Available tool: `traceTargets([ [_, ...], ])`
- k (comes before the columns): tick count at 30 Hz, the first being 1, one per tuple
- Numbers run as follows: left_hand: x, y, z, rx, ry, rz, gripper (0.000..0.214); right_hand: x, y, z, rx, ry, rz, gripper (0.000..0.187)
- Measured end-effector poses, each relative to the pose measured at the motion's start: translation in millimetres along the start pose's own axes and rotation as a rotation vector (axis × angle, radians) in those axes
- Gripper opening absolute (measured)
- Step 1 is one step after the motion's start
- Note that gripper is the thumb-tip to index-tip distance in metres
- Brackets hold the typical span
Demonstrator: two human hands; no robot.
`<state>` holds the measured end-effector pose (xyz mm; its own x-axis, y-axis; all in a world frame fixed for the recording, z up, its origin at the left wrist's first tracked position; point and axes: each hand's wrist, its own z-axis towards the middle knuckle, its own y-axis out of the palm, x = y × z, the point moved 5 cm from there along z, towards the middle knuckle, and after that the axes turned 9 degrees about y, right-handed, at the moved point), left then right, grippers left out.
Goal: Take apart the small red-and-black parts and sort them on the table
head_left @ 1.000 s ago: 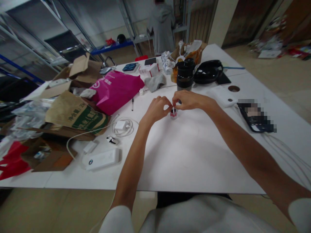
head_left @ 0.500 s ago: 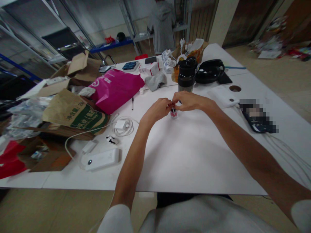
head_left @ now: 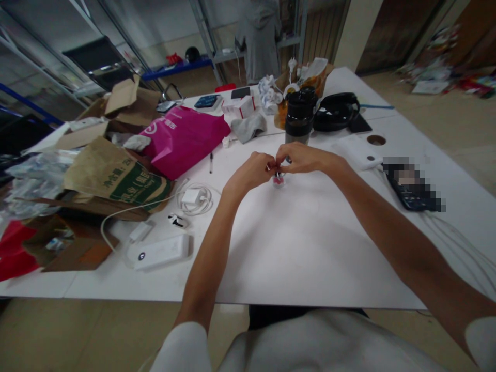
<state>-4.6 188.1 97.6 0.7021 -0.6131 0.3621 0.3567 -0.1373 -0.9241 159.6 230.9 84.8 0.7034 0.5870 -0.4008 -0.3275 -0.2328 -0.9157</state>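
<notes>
Both my hands meet over the middle of the white table (head_left: 310, 243). My left hand (head_left: 251, 172) and my right hand (head_left: 302, 157) are closed in a pinch, fingertips touching, on a small pink and white object (head_left: 277, 179) that rests on the table just under them. What the object is I cannot make out; my fingers hide most of it.
A black tumbler (head_left: 299, 116) stands right behind my hands, with a black bag (head_left: 336, 111) beside it. A pink bag (head_left: 182, 139), brown paper bags (head_left: 112, 178), cardboard, a white charger with cable (head_left: 192, 197) and a white power bank (head_left: 158, 251) lie left. A phone (head_left: 411, 188) lies right. A person (head_left: 259, 39) stands beyond the table.
My hands stay pinched on the small object; the fingertips have drawn closer together. The view has shifted slightly.
</notes>
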Motion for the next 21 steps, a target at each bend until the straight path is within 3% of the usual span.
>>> traceTargets([
  [21,-2.0,-0.7,-4.0,0.012,0.0,0.01,0.016,5.3,-1.2,-1.4,-0.031,-0.034,-0.001,0.023],
])
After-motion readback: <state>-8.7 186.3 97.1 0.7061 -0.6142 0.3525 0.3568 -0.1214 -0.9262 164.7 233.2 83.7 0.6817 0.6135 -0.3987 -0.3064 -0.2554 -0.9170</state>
